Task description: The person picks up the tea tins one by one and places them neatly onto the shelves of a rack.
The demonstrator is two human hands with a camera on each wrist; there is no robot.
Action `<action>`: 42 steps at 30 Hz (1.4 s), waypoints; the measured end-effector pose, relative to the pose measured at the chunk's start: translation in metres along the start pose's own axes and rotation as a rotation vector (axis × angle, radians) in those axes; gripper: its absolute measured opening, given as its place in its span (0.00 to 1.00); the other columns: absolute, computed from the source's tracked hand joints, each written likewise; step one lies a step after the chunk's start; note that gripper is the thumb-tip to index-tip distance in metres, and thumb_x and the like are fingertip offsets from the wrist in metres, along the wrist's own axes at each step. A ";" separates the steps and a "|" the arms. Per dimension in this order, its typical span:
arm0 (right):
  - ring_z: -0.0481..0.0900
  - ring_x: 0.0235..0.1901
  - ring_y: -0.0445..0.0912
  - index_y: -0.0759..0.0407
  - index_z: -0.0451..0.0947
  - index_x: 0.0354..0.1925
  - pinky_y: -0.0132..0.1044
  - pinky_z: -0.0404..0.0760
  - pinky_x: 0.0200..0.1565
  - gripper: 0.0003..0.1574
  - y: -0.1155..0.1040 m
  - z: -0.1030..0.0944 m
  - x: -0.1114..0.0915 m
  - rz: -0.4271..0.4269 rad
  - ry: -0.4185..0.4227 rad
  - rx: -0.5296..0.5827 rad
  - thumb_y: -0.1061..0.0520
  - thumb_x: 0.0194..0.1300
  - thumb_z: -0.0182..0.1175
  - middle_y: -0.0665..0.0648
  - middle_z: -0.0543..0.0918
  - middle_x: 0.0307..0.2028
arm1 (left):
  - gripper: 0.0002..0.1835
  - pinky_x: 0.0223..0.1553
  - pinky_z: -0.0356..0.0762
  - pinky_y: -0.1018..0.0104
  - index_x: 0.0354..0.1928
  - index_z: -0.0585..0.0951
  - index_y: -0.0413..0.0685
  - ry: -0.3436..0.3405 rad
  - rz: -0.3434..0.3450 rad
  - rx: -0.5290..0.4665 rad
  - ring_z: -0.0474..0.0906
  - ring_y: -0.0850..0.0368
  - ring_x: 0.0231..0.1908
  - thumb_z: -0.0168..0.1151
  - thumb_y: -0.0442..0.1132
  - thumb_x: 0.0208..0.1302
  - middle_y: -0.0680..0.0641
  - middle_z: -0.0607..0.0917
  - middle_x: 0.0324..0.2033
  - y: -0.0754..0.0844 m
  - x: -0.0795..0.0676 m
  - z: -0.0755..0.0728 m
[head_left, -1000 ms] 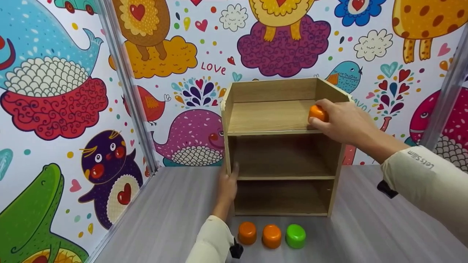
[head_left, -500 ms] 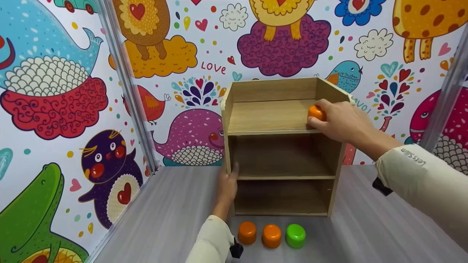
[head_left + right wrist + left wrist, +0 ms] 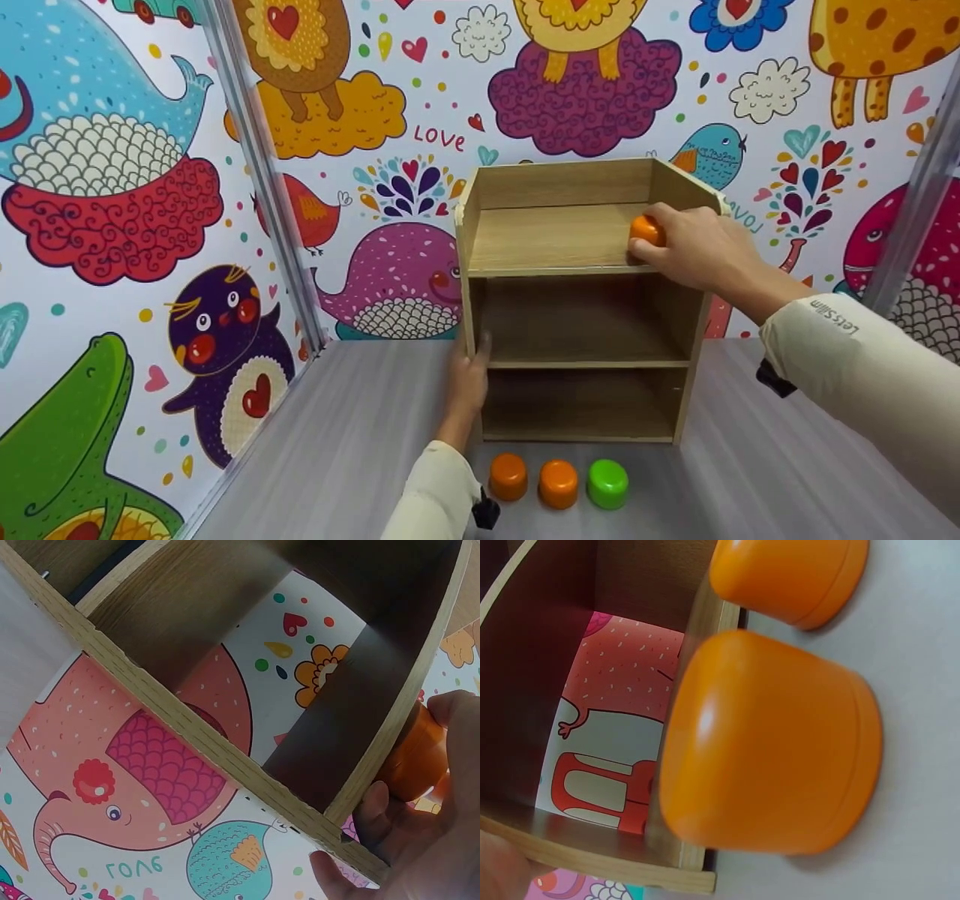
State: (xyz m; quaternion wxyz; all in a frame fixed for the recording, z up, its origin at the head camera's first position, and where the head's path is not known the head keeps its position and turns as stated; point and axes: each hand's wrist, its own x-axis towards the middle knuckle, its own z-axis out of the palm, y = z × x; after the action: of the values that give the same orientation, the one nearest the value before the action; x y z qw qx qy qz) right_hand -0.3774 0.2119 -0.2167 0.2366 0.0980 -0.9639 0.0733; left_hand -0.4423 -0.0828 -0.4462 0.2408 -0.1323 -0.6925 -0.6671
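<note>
In the head view, a small wooden shelf unit with open compartments stands upright on the table. My left hand grips its left side panel, the thumb at the front edge; only part of that hand shows in the left wrist view. At the right end of the top shelf, my right hand pinches a glossy orange rounded cylinder between thumb and fingers. In the right wrist view, this orange cylinder is partly hidden by the fingers and a board. Whether its base touches the shelf, I cannot tell.
In front of the shelf unit, two more orange cylinders and a green cylinder stand in a row on the grey table. Walls with cartoon prints rise behind and at the left.
My right hand has shifted slightly left along the top shelf with the orange cylinder. The left hand keeps its grip, and the cylinders on the table stay put.
</note>
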 end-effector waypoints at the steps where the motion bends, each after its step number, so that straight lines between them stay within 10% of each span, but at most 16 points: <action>1: 0.71 0.25 0.52 0.51 0.70 0.55 0.38 0.66 0.21 0.32 0.000 0.000 0.000 0.001 -0.001 -0.001 0.32 0.62 0.50 0.58 0.74 0.28 | 0.34 0.70 0.47 0.56 0.72 0.56 0.55 -0.001 0.000 0.000 0.49 0.56 0.71 0.53 0.52 0.68 0.49 0.58 0.71 0.000 0.000 0.000; 16: 0.71 0.24 0.52 0.51 0.71 0.54 0.39 0.66 0.20 0.31 0.001 0.006 0.003 -0.004 0.022 -0.053 0.34 0.62 0.52 0.58 0.76 0.28 | 0.32 0.69 0.50 0.53 0.72 0.55 0.46 -0.033 -0.010 -0.037 0.50 0.51 0.70 0.51 0.41 0.70 0.43 0.58 0.70 0.035 -0.011 -0.004; 42: 0.72 0.26 0.54 0.52 0.71 0.50 0.44 0.67 0.23 0.31 0.001 0.009 0.002 -0.002 0.036 -0.126 0.32 0.61 0.50 0.58 0.77 0.30 | 0.31 0.69 0.50 0.52 0.72 0.55 0.50 -0.035 -0.024 -0.011 0.51 0.51 0.70 0.51 0.45 0.70 0.45 0.58 0.70 0.035 -0.012 -0.005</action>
State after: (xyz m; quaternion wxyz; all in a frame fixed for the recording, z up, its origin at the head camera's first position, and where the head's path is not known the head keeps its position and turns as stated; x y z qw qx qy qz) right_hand -0.3832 0.2112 -0.2242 0.2596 0.0825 -0.9621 0.0142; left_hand -0.4140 -0.0831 -0.4217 0.2196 -0.1369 -0.6946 -0.6712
